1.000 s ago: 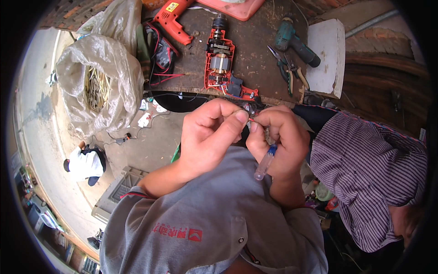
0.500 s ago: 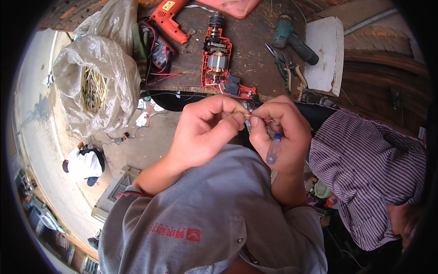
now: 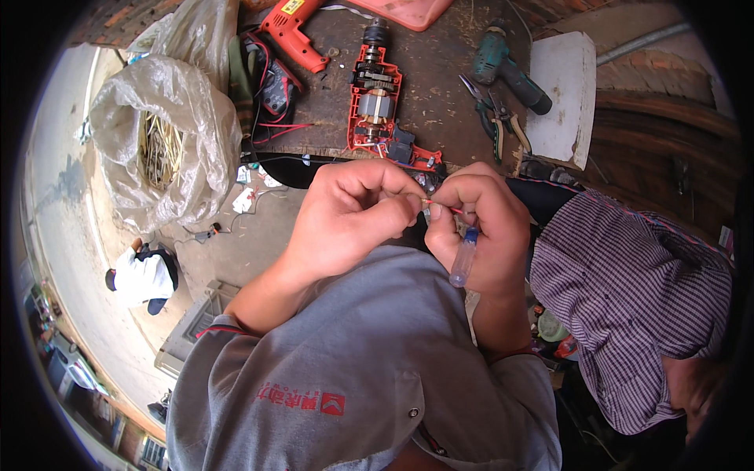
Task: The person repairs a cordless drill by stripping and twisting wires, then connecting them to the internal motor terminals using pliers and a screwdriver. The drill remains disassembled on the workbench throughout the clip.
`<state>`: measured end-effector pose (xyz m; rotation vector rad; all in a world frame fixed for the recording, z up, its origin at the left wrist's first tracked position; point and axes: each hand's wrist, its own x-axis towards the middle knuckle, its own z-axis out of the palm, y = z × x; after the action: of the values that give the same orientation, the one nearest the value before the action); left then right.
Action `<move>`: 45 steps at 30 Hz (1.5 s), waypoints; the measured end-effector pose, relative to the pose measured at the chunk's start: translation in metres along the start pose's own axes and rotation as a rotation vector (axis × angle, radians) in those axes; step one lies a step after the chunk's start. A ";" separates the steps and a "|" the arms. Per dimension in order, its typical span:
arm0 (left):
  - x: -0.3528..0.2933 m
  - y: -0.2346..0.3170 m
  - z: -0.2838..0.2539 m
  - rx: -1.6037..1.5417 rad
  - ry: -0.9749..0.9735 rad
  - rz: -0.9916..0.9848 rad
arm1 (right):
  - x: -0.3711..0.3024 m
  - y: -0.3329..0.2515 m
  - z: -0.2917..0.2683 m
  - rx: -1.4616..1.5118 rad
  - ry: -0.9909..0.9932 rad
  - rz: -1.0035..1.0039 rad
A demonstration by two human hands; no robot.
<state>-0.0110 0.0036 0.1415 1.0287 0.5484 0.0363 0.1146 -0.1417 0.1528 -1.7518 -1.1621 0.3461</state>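
Observation:
Close in front of my chest, both hands meet at a thin red wire (image 3: 446,206). My left hand (image 3: 353,216) pinches its bare end between thumb and forefinger. On the insulated part, the thumb and fingers of my right hand (image 3: 487,224) are closed. A screwdriver with a clear handle and blue collar (image 3: 464,259) is tucked in my right palm; its shaft is hidden. Just beyond my hands, an opened electric drill (image 3: 375,106) lies on the bench, its motor, gears and chuck exposed in the red half-housing.
The worn wooden bench (image 3: 432,78) also bears a red housing half (image 3: 294,35), a multimeter (image 3: 276,86), pliers (image 3: 495,122) and a green cordless drill (image 3: 506,71). A plastic sack of straw (image 3: 165,149) stands left. Another person in a checked shirt (image 3: 628,290) sits close at my right.
Both hands keep their pinch on the wire and have shifted only slightly. The screwdriver handle in my right palm has tilted and moved a little to the left.

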 end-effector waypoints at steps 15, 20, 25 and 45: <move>0.003 0.001 -0.005 0.133 -0.012 0.010 | 0.006 0.007 -0.005 -0.056 -0.081 -0.127; 0.000 0.003 -0.004 0.079 -0.017 -0.011 | 0.002 0.005 -0.012 0.090 -0.096 0.081; 0.003 0.001 -0.006 0.095 -0.054 0.061 | 0.001 0.008 -0.010 0.178 -0.066 0.094; -0.001 -0.001 -0.002 0.055 -0.051 -0.005 | 0.001 0.002 -0.008 -0.007 -0.082 -0.046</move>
<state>-0.0133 0.0048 0.1406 1.0788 0.5078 -0.0094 0.1214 -0.1458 0.1552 -1.7276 -1.2614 0.3894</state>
